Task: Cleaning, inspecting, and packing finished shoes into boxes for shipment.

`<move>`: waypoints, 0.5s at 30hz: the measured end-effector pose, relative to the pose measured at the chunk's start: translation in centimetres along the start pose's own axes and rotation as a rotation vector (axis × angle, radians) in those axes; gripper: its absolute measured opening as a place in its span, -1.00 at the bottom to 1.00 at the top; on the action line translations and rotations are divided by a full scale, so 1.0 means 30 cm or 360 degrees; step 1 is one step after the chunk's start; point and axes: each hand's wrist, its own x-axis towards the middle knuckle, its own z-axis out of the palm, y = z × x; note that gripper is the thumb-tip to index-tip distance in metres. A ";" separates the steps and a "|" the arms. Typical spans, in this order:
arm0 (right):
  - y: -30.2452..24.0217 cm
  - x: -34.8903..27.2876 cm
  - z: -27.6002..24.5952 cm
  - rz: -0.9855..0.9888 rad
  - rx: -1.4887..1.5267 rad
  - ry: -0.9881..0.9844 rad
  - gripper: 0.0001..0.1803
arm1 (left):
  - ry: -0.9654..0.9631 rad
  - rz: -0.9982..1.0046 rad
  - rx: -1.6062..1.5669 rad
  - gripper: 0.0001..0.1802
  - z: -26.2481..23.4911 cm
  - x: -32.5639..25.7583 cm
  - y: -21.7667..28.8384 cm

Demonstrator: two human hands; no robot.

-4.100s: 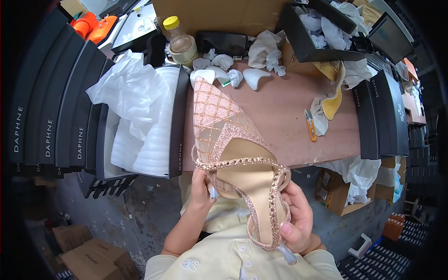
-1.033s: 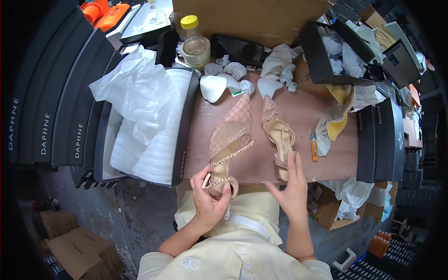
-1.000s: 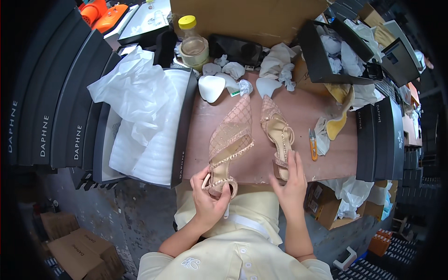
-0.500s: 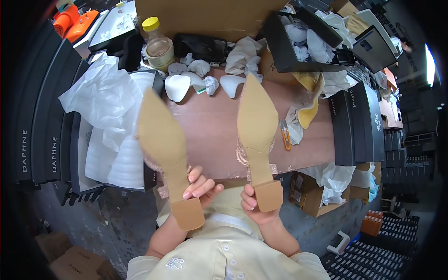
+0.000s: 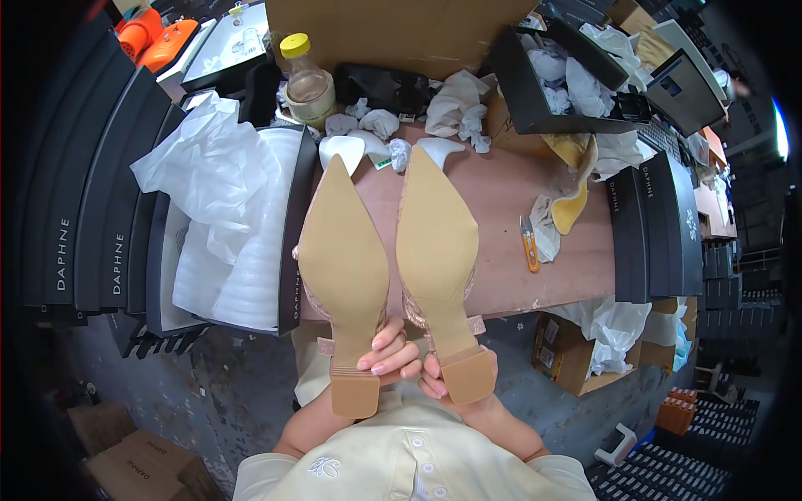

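Desk (image 5: 518,200) evenly and brightly lit; shadows soft. White strip (image 5: 780,130) glares well beyond the desk's right edge. Dark boxes (image 5: 54,184) off the desk's left edge bow; frame corners black.

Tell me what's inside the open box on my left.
The open box holds crumpled white paper, heaped toward its far end, and white padding nearer you. Whatever lies beneath them is covered, so I can't tell.
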 end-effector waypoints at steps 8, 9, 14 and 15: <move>0.003 -0.003 -0.005 0.0087 -0.0014 -0.0049 -0.32 | -0.0076 -0.0061 -0.0005 -0.83 -0.004 -0.007 -0.006; 0.005 -0.004 -0.005 0.0075 0.0000 -0.0055 -0.32 | -0.0020 -0.0052 -0.0007 -0.82 0.003 -0.009 -0.009; 0.018 -0.012 0.006 0.0035 0.0113 -0.0053 -0.39 | 0.0291 0.0036 -0.0076 -0.66 0.043 -0.018 -0.032; 0.016 -0.009 0.004 0.0049 0.0131 -0.0032 -0.40 | 0.0347 0.0052 -0.0095 -0.68 0.050 -0.019 -0.032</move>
